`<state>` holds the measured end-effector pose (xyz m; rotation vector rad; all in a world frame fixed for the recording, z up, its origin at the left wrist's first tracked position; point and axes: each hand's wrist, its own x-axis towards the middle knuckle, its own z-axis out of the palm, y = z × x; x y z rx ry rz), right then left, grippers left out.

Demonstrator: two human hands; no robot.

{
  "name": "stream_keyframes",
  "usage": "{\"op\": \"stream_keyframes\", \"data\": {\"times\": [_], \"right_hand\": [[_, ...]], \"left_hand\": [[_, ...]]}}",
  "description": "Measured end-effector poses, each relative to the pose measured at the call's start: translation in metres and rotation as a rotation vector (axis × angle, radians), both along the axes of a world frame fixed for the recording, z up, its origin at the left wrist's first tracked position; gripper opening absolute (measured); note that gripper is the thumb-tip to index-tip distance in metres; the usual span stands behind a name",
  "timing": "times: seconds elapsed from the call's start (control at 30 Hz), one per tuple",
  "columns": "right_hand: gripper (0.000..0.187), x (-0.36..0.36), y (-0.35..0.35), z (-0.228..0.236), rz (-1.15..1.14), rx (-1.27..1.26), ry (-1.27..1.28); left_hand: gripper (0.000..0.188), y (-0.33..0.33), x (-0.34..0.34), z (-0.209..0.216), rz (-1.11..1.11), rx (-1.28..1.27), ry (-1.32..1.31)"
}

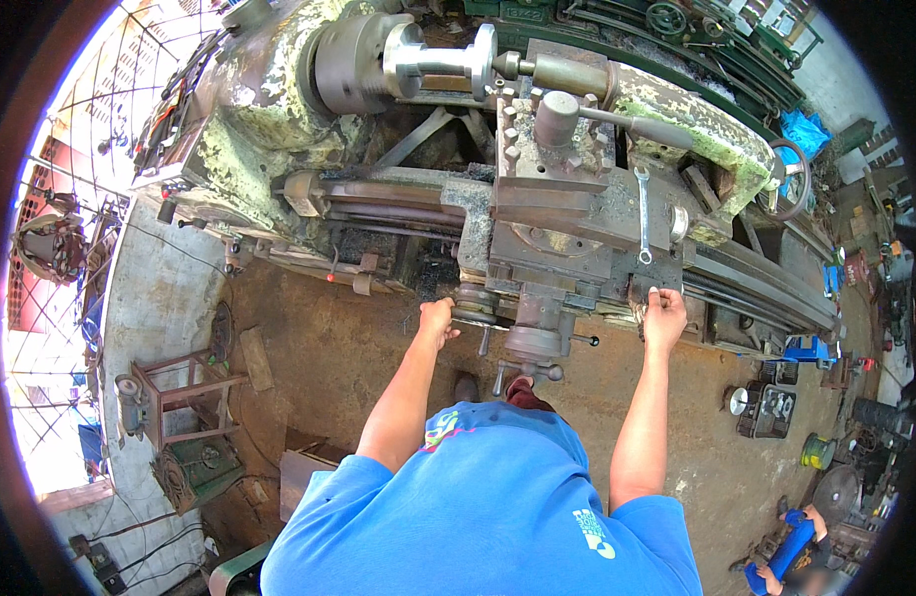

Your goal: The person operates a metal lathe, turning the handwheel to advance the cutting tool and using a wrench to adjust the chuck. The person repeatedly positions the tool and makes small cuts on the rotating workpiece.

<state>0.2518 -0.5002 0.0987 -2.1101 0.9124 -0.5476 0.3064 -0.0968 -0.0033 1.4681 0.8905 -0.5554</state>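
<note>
My left hand (438,323) is closed at the left rim of a dark carriage handwheel (475,305) on the front of a metal lathe. My right hand (664,316) is closed at the carriage's right front edge; what its fingers hold is hidden. A steel combination wrench (643,214) lies on the carriage just beyond that hand. Between my hands sits the cross-slide crank (527,372). Farther back stands the tool post (557,121) with its long lever (636,126). A shiny flanged workpiece (443,62) spans the chuck (353,65) and the tailstock centre (512,66).
At right, the tailstock handwheel (790,181) sticks out. A metal frame stand (195,397) and a green machine (197,472) are on the left floor. Right of me is a black crate (768,409). Another person in blue (797,541) is at lower right.
</note>
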Motion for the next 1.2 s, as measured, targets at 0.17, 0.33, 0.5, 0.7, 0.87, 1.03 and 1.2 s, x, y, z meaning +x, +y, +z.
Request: {"op": "stream_keyframes", "data": {"times": [0.17,0.33,0.5,0.7,0.87,1.03,1.2], "right_hand": [[0.020,0.000,-0.002,-0.003,0.000,0.013,-0.010],[0.020,0.000,-0.004,-0.006,0.003,0.008,-0.023],[0.021,0.000,-0.004,-0.007,0.002,0.009,-0.025],[0.021,0.001,-0.002,-0.003,0.026,-0.051,-0.018],[0.022,0.001,0.000,0.000,-0.001,-0.097,0.014],[0.020,0.001,0.002,0.001,-0.024,-0.055,-0.006],[0.018,-0.001,0.005,0.005,-0.070,-0.083,-0.111]], "left_hand": [[0.025,0.001,0.000,0.001,0.015,-0.030,-0.014],[0.022,0.001,0.000,0.004,-0.003,-0.039,0.004],[0.023,0.003,-0.001,0.002,0.020,-0.064,0.003],[0.030,0.004,-0.004,-0.002,0.055,-0.099,0.003],[0.103,-0.034,-0.053,0.000,0.294,0.055,-0.179],[0.104,-0.053,-0.083,-0.009,-0.057,0.524,-0.388],[0.053,0.016,-0.089,-0.023,-0.311,0.689,-0.367]]}}
